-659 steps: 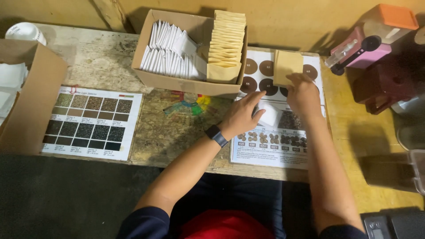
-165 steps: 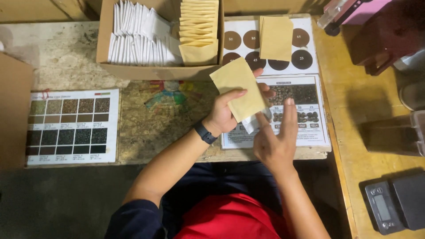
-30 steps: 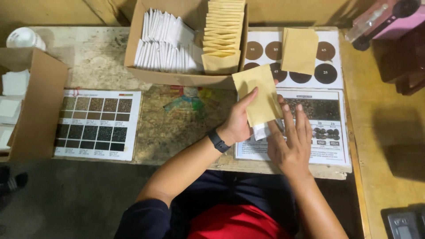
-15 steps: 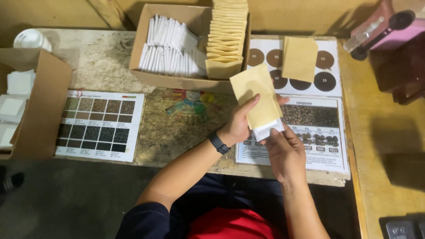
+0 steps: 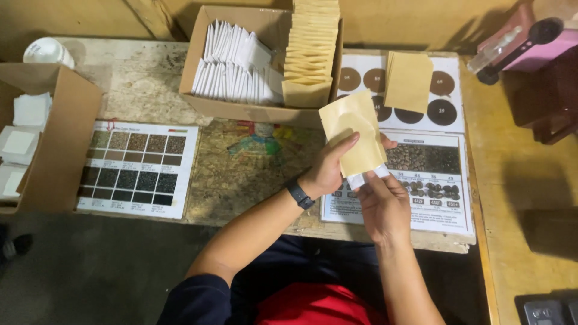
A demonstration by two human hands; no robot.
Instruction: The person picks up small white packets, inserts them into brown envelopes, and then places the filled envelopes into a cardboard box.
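Observation:
My left hand [image 5: 332, 168] grips a tan paper envelope [image 5: 352, 129] by its lower edge and holds it upright above the table. My right hand [image 5: 382, 201] pinches a small white packet [image 5: 364, 176] that sticks out of the envelope's bottom end. Both hands hover over a printed sheet with bean pictures [image 5: 430, 180]. A dark watch sits on my left wrist.
An open cardboard box [image 5: 253, 108] behind the hands holds several white packets and a row of tan envelopes. One tan envelope [image 5: 408, 81] lies on a sheet with brown circles. A colour chart [image 5: 135, 168] and another box [image 5: 60, 144] are left. A pink device [image 5: 530, 42] stands right.
My right hand has closed from a flat open palm onto the white packet at the envelope's lower end. The envelope stays in my left hand at about the same place.

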